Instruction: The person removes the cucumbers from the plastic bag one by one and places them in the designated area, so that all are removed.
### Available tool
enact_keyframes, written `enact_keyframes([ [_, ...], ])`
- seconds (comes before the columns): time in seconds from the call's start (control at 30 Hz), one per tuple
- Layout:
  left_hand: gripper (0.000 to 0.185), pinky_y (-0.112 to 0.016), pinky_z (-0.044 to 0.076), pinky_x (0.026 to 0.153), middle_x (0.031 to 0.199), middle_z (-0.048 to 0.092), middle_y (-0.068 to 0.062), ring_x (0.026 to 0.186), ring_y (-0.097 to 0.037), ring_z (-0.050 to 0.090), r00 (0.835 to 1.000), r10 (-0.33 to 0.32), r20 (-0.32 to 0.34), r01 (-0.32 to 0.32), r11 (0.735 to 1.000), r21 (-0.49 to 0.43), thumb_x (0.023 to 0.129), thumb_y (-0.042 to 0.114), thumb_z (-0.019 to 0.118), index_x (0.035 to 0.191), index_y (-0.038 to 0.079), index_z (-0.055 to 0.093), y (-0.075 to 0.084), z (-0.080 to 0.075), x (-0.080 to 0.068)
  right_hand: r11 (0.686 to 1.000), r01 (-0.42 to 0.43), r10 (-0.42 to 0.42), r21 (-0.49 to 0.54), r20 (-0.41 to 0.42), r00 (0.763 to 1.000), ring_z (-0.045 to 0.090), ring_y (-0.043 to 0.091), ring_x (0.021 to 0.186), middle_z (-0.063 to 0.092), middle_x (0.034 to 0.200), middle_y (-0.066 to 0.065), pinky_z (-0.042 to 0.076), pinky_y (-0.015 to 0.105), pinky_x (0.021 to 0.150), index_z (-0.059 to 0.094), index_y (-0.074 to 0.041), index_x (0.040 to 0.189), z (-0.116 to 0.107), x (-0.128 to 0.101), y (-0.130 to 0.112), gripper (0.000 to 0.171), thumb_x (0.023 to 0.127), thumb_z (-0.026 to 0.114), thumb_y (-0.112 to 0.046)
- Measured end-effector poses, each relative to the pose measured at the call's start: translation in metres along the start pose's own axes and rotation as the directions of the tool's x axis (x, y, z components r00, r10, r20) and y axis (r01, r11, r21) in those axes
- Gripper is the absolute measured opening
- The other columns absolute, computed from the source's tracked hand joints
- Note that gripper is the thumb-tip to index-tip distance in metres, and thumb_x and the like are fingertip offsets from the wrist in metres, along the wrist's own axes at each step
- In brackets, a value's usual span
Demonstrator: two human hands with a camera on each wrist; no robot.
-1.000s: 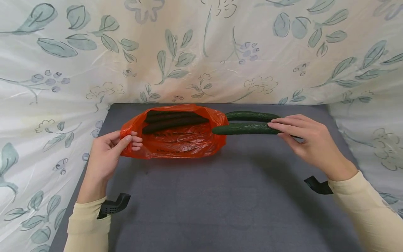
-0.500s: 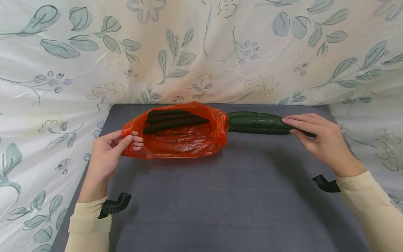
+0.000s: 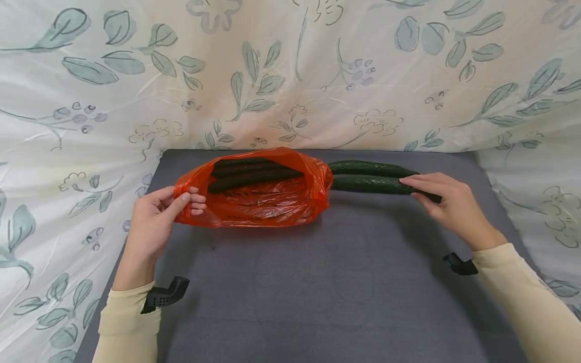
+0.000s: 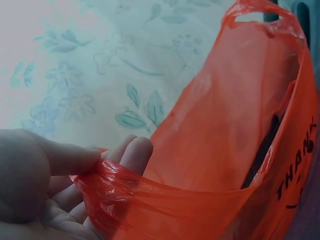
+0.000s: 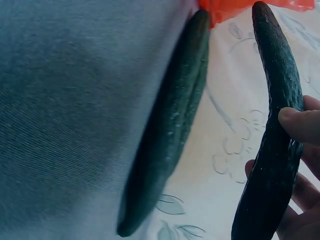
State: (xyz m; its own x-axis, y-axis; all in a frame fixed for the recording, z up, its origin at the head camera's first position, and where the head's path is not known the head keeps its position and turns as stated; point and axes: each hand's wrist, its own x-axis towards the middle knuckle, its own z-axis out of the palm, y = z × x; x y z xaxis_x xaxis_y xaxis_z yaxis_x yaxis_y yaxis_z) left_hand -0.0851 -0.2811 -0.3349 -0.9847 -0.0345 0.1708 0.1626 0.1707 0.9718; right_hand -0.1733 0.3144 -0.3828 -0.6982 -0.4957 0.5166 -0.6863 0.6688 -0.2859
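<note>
In the head view my left hand (image 3: pixel 156 217) pinches the left rim of an orange-red plastic bag (image 3: pixel 272 204), keeping its mouth spread. Inside the bag lie several dark cucumbers (image 3: pixel 254 176). My right hand (image 3: pixel 454 204) grips a long green cucumber (image 3: pixel 372 184) near its right end; the far end reaches the bag's right side, and I cannot tell whether it goes behind the plastic. The right wrist view shows thumb and fingers around this held cucumber (image 5: pixel 275 115). Behind it, another cucumber (image 3: pixel 363 167) lies on the table, partly covered in the head view.
A grey cloth-covered table (image 3: pixel 308 282) spreads below both hands. Pale curtains (image 3: pixel 345 60) with leaf and flower prints surround it at the back and sides. Black wrist mounts (image 3: pixel 165 295) sit on both forearms.
My right hand first drew the cucumber rightward, so its tip left the front of the bag's right edge, then came back slightly left with it. The left hand stays nearly still.
</note>
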Motion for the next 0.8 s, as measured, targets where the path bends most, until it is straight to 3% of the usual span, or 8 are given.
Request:
enact_keyframes([
  [0.1, 0.027, -0.028, 0.063, 0.087, 0.102, 0.081, -0.013, 0.086, -0.019, 0.081, 1.000, -0.004, -0.009, 0.004, 1.000, 0.007, 0.109, 0.007, 0.066, 0.127, -0.012, 0.070, 0.001, 0.000, 0.001, 1.000, -0.008, 0.009, -0.011, 0.028, 1.000, 0.070, 0.025, 0.110, 0.077, 0.126, 0.006, 0.048, 0.028, 0.074, 0.079, -0.017, 0.135, 0.008, -0.002, 0.004, 0.068, 0.078, 0.088, 0.018],
  [0.2, 0.027, -0.025, 0.062, 0.089, 0.102, 0.081, -0.012, 0.086, -0.018, 0.081, 1.000, -0.002, -0.025, 0.003, 1.000, 0.004, 0.109, 0.008, 0.067, 0.127, -0.012, 0.070, 0.003, 0.000, 0.003, 1.000, -0.023, 0.023, -0.006, 0.059, 0.998, 0.071, 0.025, 0.113, 0.076, 0.128, 0.005, 0.051, 0.034, 0.077, 0.078, -0.018, 0.136, 0.016, -0.004, 0.006, 0.067, 0.079, 0.087, 0.018],
  [0.47, 0.022, -0.030, 0.064, 0.086, 0.099, 0.080, -0.014, 0.083, -0.021, 0.081, 0.999, 0.022, -0.049, -0.026, 0.997, -0.069, 0.107, 0.005, 0.068, 0.122, -0.012, 0.072, 0.005, 0.003, 0.008, 1.000, -0.016, 0.014, 0.014, 0.112, 0.994, 0.072, 0.030, 0.112, 0.077, 0.127, 0.008, 0.056, 0.045, 0.073, 0.078, -0.017, 0.136, 0.039, -0.006, 0.011, 0.062, 0.082, 0.087, 0.014],
  [0.67, 0.021, -0.031, 0.065, 0.084, 0.098, 0.080, -0.014, 0.081, -0.020, 0.081, 0.998, 0.039, -0.041, -0.042, 0.996, -0.081, 0.107, 0.002, 0.067, 0.120, -0.014, 0.071, 0.004, 0.003, 0.009, 0.999, -0.014, 0.008, 0.043, 0.136, 0.991, 0.072, 0.028, 0.116, 0.076, 0.129, 0.008, 0.058, 0.044, 0.084, 0.078, -0.017, 0.136, 0.050, -0.007, 0.016, 0.060, 0.084, 0.087, 0.012],
  [0.8, 0.027, -0.030, 0.064, 0.085, 0.099, 0.080, -0.014, 0.082, -0.020, 0.081, 0.999, 0.030, -0.034, -0.032, 0.998, -0.053, 0.108, 0.004, 0.067, 0.123, -0.018, 0.068, 0.004, 0.003, 0.008, 0.999, -0.026, 0.019, 0.045, 0.146, 0.989, 0.072, 0.027, 0.115, 0.076, 0.130, 0.008, 0.057, 0.041, 0.079, 0.078, -0.017, 0.136, 0.054, -0.007, 0.019, 0.060, 0.084, 0.087, 0.012],
])
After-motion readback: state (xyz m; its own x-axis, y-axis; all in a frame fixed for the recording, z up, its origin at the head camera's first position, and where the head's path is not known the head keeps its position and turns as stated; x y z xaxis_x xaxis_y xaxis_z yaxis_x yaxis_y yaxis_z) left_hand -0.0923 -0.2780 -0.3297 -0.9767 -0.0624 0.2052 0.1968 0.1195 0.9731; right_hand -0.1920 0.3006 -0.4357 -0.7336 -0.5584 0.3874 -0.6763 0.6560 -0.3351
